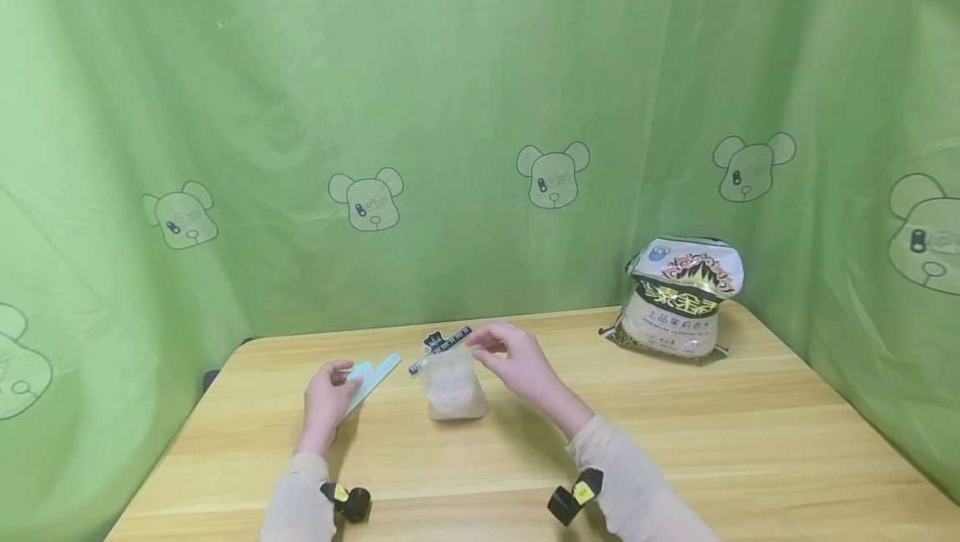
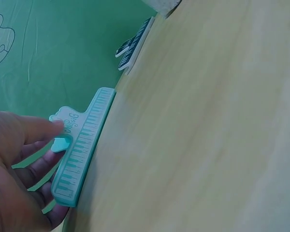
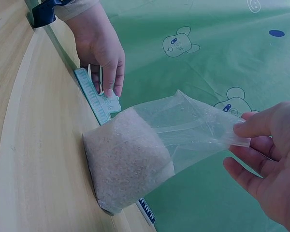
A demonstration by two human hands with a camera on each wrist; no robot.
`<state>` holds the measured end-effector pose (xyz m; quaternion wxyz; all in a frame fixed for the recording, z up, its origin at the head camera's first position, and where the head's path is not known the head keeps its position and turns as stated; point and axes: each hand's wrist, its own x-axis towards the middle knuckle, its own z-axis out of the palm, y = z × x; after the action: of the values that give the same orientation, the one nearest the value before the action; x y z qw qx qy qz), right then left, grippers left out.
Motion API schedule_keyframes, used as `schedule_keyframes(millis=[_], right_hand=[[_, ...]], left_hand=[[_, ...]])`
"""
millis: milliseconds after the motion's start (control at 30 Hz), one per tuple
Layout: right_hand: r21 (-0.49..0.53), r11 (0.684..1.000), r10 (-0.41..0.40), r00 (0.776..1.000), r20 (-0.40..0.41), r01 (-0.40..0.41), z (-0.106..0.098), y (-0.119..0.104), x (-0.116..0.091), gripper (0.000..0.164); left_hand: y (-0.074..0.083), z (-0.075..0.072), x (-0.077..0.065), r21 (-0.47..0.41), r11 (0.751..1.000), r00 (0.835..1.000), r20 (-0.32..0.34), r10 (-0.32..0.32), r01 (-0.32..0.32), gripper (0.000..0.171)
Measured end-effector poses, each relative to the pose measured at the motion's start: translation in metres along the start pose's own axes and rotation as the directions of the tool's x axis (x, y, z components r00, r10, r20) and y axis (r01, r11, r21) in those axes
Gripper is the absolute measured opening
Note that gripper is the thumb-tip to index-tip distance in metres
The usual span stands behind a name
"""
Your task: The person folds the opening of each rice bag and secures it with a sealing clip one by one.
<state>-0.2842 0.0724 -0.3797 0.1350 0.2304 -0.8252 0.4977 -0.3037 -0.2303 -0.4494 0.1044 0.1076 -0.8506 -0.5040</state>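
Observation:
My left hand point(image 1: 326, 400) pinches the handles of a teal bag clip point(image 2: 84, 152) printed with piano keys; thumb on one side, fingers on the other. The clip is low over the table, left of a clear plastic bag of rice point(image 3: 128, 164). That bag stands upright on the wood, rice filling its lower part. My right hand point(image 1: 521, 367) pinches the bag's top edge between thumb and fingers, drawing the empty upper plastic up. A black piano-key bag clip point(image 1: 457, 336) sits just behind the bag, partly hidden by it in the head view.
A large printed rice sack point(image 1: 675, 317) stands at the back right of the wooden table point(image 1: 720, 442). Green curtains point(image 1: 480, 92) with bear heads enclose the back and sides. Each wrist wears a black camera mount point(image 1: 575, 498).

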Motion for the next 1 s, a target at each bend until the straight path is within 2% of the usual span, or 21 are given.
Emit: schedule_keyframes(millis=[200, 433, 667, 800, 1000], right_hand=[[-0.002, 1.0, 0.018, 1.0, 0.004, -0.018, -0.001, -0.002, 0.0, 0.015], [-0.003, 0.999, 0.033, 0.999, 0.009, -0.033, -0.002, -0.003, 0.0, 0.015], [-0.001, 1.0, 0.011, 1.0, 0.015, -0.011, -0.002, -0.001, 0.001, 0.016], [-0.004, 1.0, 0.007, 1.0, 0.019, -0.007, -0.002, -0.002, 0.0, 0.016], [-0.014, 1.0, 0.014, 1.0, 0.013, -0.013, -0.002, -0.001, 0.0, 0.016]], left_hand=[[0.001, 0.002, 0.0, 0.0, 1.0, 1.0, 0.011, 0.015, -0.015, 0.042], [0.01, 0.001, -0.002, 0.127, 0.989, 0.996, 0.054, 0.076, -0.082, 0.041], [0.016, 0.001, -0.002, 0.203, 0.972, 0.993, 0.046, 0.106, -0.114, 0.037], [0.018, -0.002, -0.003, 0.216, 0.97, 0.993, 0.041, 0.108, -0.115, 0.037], [0.027, -0.006, -0.005, 0.176, 0.978, 0.993, 0.037, 0.109, -0.113, 0.038]])
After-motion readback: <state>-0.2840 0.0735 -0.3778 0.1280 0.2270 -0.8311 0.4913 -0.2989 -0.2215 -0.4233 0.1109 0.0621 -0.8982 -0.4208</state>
